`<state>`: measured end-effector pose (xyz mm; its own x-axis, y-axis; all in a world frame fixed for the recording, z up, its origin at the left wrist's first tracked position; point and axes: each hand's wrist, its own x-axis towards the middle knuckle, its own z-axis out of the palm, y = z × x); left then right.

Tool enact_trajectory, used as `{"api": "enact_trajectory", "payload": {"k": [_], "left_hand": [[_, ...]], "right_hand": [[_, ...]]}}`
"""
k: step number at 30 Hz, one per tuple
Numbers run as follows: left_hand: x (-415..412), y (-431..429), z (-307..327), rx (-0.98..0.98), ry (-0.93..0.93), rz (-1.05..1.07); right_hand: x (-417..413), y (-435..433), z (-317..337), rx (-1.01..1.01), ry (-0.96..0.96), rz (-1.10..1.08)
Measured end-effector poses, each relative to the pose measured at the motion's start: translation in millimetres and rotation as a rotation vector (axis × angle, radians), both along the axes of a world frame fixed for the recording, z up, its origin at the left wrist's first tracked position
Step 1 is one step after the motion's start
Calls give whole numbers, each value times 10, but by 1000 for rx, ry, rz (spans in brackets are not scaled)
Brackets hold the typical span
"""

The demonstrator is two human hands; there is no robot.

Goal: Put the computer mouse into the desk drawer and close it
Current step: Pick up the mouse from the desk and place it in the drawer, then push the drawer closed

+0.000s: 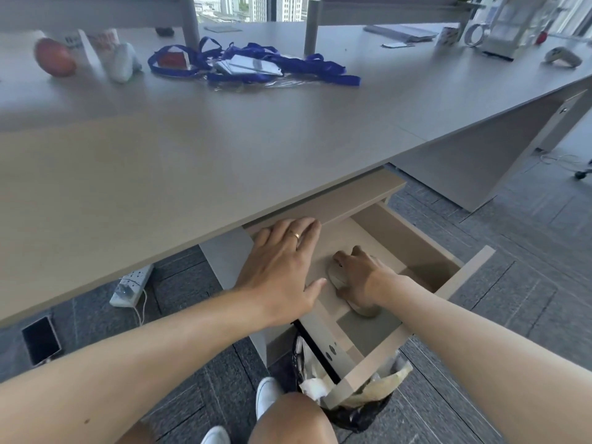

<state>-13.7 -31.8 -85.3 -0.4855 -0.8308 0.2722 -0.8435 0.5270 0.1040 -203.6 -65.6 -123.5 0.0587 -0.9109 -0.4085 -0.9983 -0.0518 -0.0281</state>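
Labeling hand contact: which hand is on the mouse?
The right hand, down inside the open drawer, covers the beige mouse. The left hand, wearing a ring, lies flat at the drawer's left edge, apart from the mouse.

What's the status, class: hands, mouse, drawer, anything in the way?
Right hand on the mouse, inside the open drawer. Left hand flat on the drawer's left edge. Drawer not yet closed; both hands in its path.
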Motion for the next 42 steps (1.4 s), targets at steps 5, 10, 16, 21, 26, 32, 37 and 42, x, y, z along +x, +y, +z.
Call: {"api": "enact_trajectory", "payload": {"k": [5, 10, 16, 21, 26, 32, 37, 42], "left_hand": [[13, -8, -12, -17, -23, 6], [10, -1, -8, -18, -35, 8], [16, 0, 5, 5, -39, 1], [-1, 1, 52, 20, -60, 19], [-22, 21, 96, 72, -53, 42], [-32, 66, 153, 115, -48, 56], [-53, 66, 177, 139, -23, 67], [-42, 57, 166, 185, 22, 63]], "right_hand": [[13, -16, -40, -21, 13, 14], [28, 20, 1, -23, 11, -7], [-425, 200, 524, -227, -44, 73], [-1107, 677, 658, -573, -35, -40], [-1120, 1134, 420, -551, -334, -405], [-798, 1101, 282, -227, -1285, -1072], [-708, 919, 295, -184, -1377, -1124], [-557, 719, 341, -181, -1374, -1098]]}}
